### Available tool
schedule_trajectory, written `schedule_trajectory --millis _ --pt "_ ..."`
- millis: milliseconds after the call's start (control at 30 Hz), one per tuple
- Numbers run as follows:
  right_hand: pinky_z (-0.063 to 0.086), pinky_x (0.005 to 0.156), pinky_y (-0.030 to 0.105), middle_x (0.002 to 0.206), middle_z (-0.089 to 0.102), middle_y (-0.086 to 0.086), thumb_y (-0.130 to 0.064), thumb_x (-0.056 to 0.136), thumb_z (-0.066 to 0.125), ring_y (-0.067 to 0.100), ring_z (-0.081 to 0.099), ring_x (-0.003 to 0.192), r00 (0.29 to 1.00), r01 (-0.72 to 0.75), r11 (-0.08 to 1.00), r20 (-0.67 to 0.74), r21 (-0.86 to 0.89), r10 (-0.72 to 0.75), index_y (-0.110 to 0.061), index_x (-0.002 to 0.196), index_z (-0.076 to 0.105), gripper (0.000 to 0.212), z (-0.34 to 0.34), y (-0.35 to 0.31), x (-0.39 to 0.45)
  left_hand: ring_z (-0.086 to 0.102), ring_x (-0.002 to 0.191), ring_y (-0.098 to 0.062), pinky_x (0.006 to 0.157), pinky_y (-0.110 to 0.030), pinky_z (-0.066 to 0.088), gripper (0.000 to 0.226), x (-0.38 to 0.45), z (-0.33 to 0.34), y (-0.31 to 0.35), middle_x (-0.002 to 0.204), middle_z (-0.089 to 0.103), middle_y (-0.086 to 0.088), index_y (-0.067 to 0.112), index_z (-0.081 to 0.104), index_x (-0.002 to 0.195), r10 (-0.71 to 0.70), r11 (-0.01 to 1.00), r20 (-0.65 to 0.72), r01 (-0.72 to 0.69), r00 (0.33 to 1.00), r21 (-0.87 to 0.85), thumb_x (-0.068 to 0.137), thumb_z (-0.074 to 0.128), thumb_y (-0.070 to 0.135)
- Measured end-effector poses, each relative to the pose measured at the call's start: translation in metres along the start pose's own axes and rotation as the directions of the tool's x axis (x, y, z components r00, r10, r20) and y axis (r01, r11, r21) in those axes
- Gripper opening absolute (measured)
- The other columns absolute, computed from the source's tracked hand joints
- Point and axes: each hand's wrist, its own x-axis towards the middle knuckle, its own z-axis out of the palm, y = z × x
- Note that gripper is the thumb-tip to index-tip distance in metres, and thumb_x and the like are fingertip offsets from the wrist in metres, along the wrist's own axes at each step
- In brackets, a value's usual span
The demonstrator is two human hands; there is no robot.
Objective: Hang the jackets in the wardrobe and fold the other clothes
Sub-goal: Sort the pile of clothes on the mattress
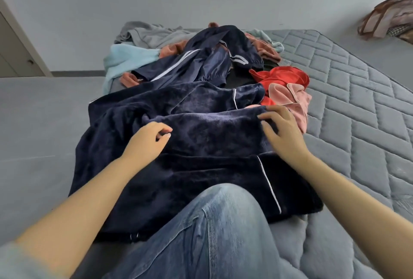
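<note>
Filling most of the view: a grey quilted mattress [348,91] running from near to far, its left edge meeting a grey floor [40,122]. A knee in blue jeans [212,229] rests on the near end.

Navy velvet garment [201,162] with thin white piping lies spread across the near middle of the mattress, its left part hanging over the edge. A fold runs across its upper part between the two hands.

Beyond it, a second navy garment [214,55] with white stripes lies crumpled, heaped on the far pile.

Far left of the pile: a light blue garment [127,57] drooping off the mattress edge, with a grey garment [147,32] behind it at the far end. Rust-brown cloth [266,48] shows among them.

Right of the pile: a red garment [281,76], and just nearer, a pink garment [292,100] touching the navy velvet's far right corner.

Far right, off the mattress: a brown and pink bundle [388,19], blurred.

Far left: a door [15,55] with a small knob.

Left hand [147,138] rests on the velvet's left part, fingers curled, thumb and fingertips pinching the fabric at the fold.

Right hand [281,131] lies on the velvet's right edge, fingers spread and gently bent, tips touching the fold, gripping nothing.
</note>
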Motion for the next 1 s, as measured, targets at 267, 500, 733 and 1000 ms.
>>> schedule_trajectory --millis 267,500,733,1000 --pt "0.037 0.107 0.027 0.134 0.057 0.003 -0.025 0.093 0.066 0.019 0.052 0.126 0.727 -0.141 0.97 0.644 -0.199 0.238 -0.013 0.137 0.054 0.047 0.02 0.014 0.115 0.05 0.127 -0.021 0.105 -0.043 0.038 0.049 0.099 0.029 0.004 0.14 0.053 0.004 0.031 0.049 0.137 -0.067 0.987 0.257 0.026 0.964 0.157 0.094 0.056 0.05" --pt "0.05 0.088 0.026 0.114 0.064 -0.001 -0.021 0.081 0.079 0.015 0.063 0.099 0.415 -0.17 0.949 0.854 -0.266 0.314 -0.017 0.125 0.058 0.049 0.035 0.03 0.133 0.05 0.111 -0.017 0.091 -0.035 0.029 0.054 0.11 0.044 -0.032 0.106 0.059 0.013 0.036 0.06 0.117 -0.027 0.958 0.266 -0.052 0.963 0.282 0.074 0.068 0.067" --pt "0.049 0.068 0.037 0.073 0.056 -0.009 0.001 0.078 0.052 0.027 0.061 0.082 0.937 0.104 0.924 0.349 -0.368 0.033 -0.026 0.069 0.06 0.029 0.007 0.032 0.163 0.06 0.082 -0.021 0.077 -0.031 0.031 0.014 0.117 0.01 -0.012 0.081 0.063 0.009 0.028 0.071 0.086 0.142 0.967 0.075 -0.154 0.987 0.204 0.084 0.073 0.041" --pt "0.046 0.093 0.034 0.104 0.065 0.003 -0.017 0.085 0.075 0.018 0.06 0.097 0.684 0.162 0.985 0.726 -0.06 -0.068 -0.015 0.105 0.073 0.02 0.002 0.019 0.096 0.055 0.075 -0.002 0.066 -0.02 0.042 0.025 0.074 -0.001 -0.002 0.082 0.054 0.014 0.049 0.069 0.098 0.243 0.937 0.401 -0.321 0.883 0.139 0.082 0.073 0.03"
